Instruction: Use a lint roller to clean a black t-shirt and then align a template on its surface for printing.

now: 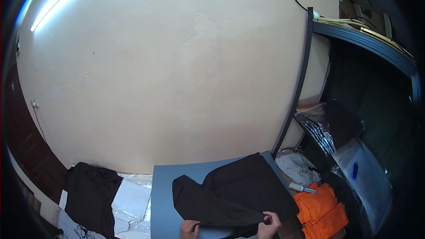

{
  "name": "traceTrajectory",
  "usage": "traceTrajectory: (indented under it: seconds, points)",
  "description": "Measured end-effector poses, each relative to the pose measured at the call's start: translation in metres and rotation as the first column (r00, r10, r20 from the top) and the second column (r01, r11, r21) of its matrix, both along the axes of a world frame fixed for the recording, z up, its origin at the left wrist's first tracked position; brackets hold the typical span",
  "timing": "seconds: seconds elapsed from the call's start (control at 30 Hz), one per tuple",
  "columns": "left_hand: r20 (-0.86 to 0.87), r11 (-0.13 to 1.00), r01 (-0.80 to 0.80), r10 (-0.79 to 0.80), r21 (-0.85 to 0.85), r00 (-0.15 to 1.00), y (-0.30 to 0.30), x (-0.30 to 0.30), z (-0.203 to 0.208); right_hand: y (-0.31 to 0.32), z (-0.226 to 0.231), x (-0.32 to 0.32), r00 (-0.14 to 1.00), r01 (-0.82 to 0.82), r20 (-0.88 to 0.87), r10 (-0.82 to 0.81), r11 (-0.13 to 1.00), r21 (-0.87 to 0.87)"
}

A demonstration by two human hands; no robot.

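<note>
A black garment (243, 186) lies spread on a blue-grey table (166, 177), with a short, sleeve-like part sticking out toward the left. At its near edge, my left hand (189, 229) pinches the cloth by the left corner. My right hand (269, 225) has thumb and fingers closed on the same edge farther right. Between the two hands the edge runs nearly straight, and some dark cloth hangs below it near my right hand. The lower parts of both hands are cut off by the picture's edge.
Left of the table, another black cloth (90, 197) lies beside white sheets in clear plastic (133, 201). On the right are folded orange garments (321, 210), a grey cloth (296, 168) and a metal shelf rack (305, 75) holding plastic-wrapped packs (332, 124). A wall (155, 84) rises behind.
</note>
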State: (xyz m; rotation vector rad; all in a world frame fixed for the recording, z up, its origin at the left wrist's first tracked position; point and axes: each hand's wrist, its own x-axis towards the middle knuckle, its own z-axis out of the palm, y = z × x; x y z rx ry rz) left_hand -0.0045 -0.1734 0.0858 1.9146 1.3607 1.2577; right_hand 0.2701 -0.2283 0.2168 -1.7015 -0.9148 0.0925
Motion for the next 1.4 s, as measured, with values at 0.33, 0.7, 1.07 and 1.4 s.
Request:
traceTrajectory:
  seconds: [0.33,0.7,1.07,1.4]
  points:
    - [0.239,0.934,-0.31,0.265,0.176,0.934,0.051,0.049,0.084,0.01,0.023,0.102,0.868,-0.375,-0.39,0.308,0.921,-0.108]
    - [0.083,0.96,-0.277,0.273,0.042,0.959,0.039,-0.017,0.122,0.008,-0.025,0.169,0.688,-0.635,-0.182,0.702,0.462,-0.619]
    - [0.15,0.781,0.064,0.039,-0.621,0.988,0.019,-0.074,0.161,0.032,0.013,0.148,0.603,-0.788,-0.407,0.686,0.59,-0.173]
    - [0.253,0.941,0.038,0.051,-0.336,0.966,0.035,-0.075,0.16,0.024,0.059,0.163,0.622,-0.782,-0.363,0.693,0.567,-0.258]
